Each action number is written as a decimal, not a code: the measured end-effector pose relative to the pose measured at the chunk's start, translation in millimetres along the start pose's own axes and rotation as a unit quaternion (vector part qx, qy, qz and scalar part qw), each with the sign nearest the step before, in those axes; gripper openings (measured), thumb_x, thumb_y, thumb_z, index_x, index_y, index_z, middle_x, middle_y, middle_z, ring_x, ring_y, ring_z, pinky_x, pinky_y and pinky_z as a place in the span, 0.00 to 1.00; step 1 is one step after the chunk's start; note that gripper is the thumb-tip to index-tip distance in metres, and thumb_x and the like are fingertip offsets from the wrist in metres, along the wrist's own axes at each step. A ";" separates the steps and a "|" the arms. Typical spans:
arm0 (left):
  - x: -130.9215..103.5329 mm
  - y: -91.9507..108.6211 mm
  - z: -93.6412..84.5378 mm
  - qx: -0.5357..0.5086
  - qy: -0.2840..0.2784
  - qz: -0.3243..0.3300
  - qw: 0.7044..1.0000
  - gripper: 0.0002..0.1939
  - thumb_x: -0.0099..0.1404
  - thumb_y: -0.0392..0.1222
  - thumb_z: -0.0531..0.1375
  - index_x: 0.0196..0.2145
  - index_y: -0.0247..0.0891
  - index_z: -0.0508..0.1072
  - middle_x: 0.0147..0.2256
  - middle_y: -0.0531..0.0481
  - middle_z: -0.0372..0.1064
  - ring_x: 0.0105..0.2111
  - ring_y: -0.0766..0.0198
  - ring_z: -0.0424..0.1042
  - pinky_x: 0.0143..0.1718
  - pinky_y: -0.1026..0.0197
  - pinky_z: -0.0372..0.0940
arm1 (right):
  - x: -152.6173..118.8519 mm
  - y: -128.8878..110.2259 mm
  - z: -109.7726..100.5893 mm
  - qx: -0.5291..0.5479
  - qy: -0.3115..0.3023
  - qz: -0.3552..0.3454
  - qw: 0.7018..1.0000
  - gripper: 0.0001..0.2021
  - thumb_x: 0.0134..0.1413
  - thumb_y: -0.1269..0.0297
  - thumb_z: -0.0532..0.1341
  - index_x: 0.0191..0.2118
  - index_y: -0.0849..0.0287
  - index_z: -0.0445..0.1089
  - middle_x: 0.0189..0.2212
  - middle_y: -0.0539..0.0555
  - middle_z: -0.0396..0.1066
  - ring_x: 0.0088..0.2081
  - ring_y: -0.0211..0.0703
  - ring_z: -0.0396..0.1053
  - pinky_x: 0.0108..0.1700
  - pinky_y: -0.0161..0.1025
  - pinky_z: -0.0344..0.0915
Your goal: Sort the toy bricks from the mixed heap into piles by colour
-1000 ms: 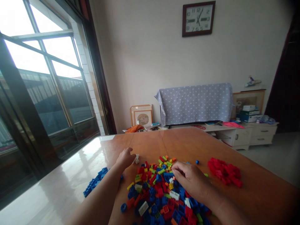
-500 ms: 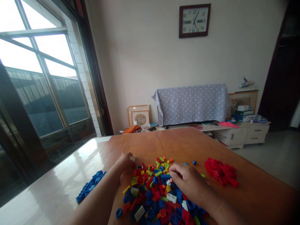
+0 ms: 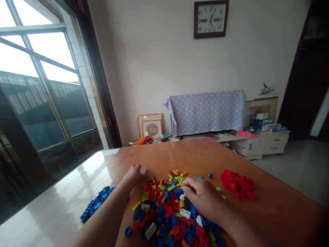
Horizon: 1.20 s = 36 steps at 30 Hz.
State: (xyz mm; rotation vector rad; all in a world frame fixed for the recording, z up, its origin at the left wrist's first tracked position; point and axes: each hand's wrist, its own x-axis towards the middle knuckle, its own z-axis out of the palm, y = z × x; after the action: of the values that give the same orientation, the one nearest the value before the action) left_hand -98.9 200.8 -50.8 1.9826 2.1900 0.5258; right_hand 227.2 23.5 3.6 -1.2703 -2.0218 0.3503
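Note:
A heap of mixed toy building bricks [image 3: 164,209] in red, blue, green, yellow, orange and white is spread over the wooden table. My left hand [image 3: 134,175] reaches past the heap's far left side, fingers bent down beside a small cluster of pale bricks [image 3: 143,170]; its fingertips are mostly hidden. Over the right part of the heap is my right hand [image 3: 200,193], with fingers curled and thumb close to them. Whatever may be between those fingertips is too small to make out.
Blue bricks [image 3: 97,203] form a separate group left of my left forearm. A red brick pile [image 3: 238,184] lies to the right. Between it and the heap sits a small blue brick [image 3: 210,175]. Beyond the table [image 3: 156,156] stands a low white cabinet [image 3: 275,143].
The view has shifted slightly, so everything appears a little further left and higher. Both hands keep nearly the same places among the bricks.

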 end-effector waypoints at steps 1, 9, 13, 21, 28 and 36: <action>-3.3 2.7 -4.7 0.010 0.005 0.001 1.000 0.34 0.50 0.60 0.67 0.50 0.38 0.71 0.55 0.35 0.65 0.47 0.46 0.72 0.43 0.56 0.65 | 0.0 -0.3 -0.4 -0.001 0.002 0.000 1.000 0.10 0.63 0.65 0.54 0.33 0.54 0.72 0.29 0.48 0.73 0.33 0.41 0.69 0.36 0.35 0.59; -43.1 34.1 -35.8 0.050 0.034 0.043 0.997 0.30 0.62 0.63 0.57 0.55 0.43 0.70 0.55 0.38 0.66 0.55 0.44 0.66 0.51 0.54 0.62 | 3.3 24.6 -14.1 0.051 0.096 0.049 0.993 0.12 0.62 0.61 0.53 0.41 0.54 0.74 0.34 0.51 0.77 0.36 0.44 0.73 0.38 0.37 0.64; -68.8 41.8 -40.2 0.019 0.002 0.081 0.997 0.24 0.65 0.58 0.57 0.53 0.45 0.72 0.51 0.42 0.71 0.50 0.50 0.70 0.48 0.58 0.62 | 7.4 68.6 -24.6 0.046 0.191 0.144 0.970 0.15 0.61 0.60 0.53 0.47 0.55 0.73 0.42 0.55 0.78 0.43 0.48 0.75 0.44 0.40 0.68; -126.6 38.8 -56.9 -0.009 -0.051 0.130 0.990 0.20 0.68 0.49 0.56 0.55 0.46 0.71 0.55 0.46 0.70 0.53 0.50 0.70 0.49 0.58 0.63 | 11.5 143.6 -29.6 -0.092 0.154 0.233 0.956 0.23 0.60 0.65 0.50 0.58 0.62 0.69 0.54 0.64 0.73 0.55 0.52 0.71 0.56 0.45 0.65; -184.4 51.7 -80.4 0.024 -0.087 0.148 0.985 0.19 0.69 0.48 0.52 0.55 0.45 0.70 0.52 0.46 0.73 0.51 0.53 0.72 0.50 0.59 0.63 | 15.1 158.0 2.3 -0.151 0.027 0.207 0.966 0.22 0.54 0.72 0.53 0.52 0.61 0.75 0.54 0.63 0.74 0.57 0.53 0.69 0.60 0.45 0.62; -197.4 45.5 -67.3 -0.003 -0.060 0.161 0.985 0.19 0.68 0.49 0.54 0.54 0.47 0.72 0.49 0.45 0.74 0.50 0.52 0.72 0.47 0.58 0.64 | 14.6 180.2 9.0 -0.206 0.006 0.204 0.957 0.17 0.50 0.70 0.57 0.44 0.53 0.77 0.48 0.58 0.76 0.51 0.52 0.73 0.50 0.41 0.65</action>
State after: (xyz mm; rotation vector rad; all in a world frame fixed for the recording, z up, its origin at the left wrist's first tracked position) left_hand -54.8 -1.3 2.3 2.3150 1.8064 0.4348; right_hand 338.5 123.8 -98.0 -1.9517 -1.8700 0.1050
